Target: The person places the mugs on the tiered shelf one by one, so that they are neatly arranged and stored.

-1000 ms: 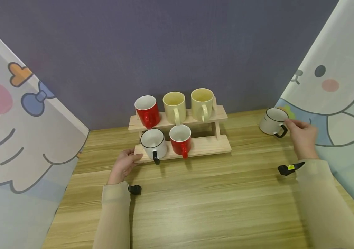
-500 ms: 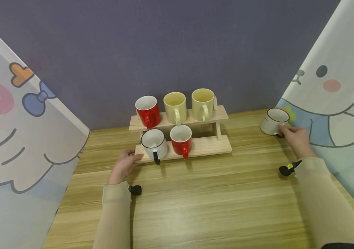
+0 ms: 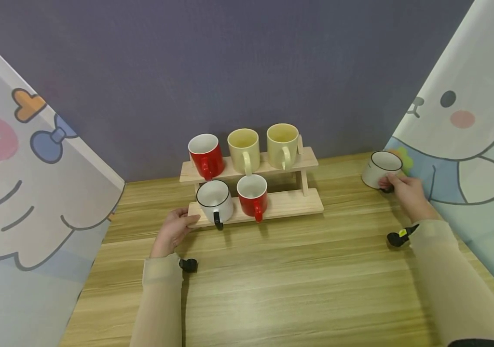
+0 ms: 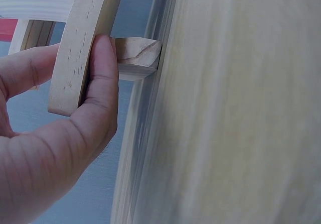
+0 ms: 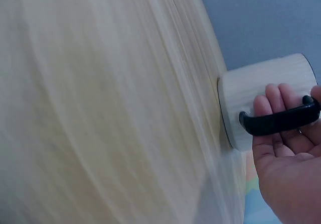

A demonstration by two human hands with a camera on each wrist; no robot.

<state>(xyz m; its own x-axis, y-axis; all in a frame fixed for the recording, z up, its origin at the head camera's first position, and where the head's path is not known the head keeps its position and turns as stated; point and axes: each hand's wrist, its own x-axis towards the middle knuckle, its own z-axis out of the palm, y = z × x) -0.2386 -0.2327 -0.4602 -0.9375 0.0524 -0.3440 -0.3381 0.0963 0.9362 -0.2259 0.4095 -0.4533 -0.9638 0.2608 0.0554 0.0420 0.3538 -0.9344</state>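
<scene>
My left hand [image 3: 172,232] pinches the left end of the two-tier wooden rack's [image 3: 296,201] lower board. In the left wrist view, thumb and fingers lie on opposite faces of that board [image 4: 83,53]. At the right, a white mug [image 3: 374,174] with a dark rim stands upright on the table, held at its handle by my right hand [image 3: 411,193]. The right wrist view has the fingers passing behind its black handle [image 5: 281,121], against the mug's wall; the thumb is partly cut off at the edge.
On the upper tier stand a red mug [image 3: 213,165] and two yellow mugs [image 3: 253,155]. The lower tier bears a white mug [image 3: 222,208] with a black handle and a red mug [image 3: 247,205]. A grey wall [image 3: 247,62] rises behind the wooden table [image 3: 281,279]; printed panels flank it.
My right hand has moved left, from the mug's rim side down to its handle, and now grips it. The handle has turned slightly toward the front. My left hand stays on the rack.
</scene>
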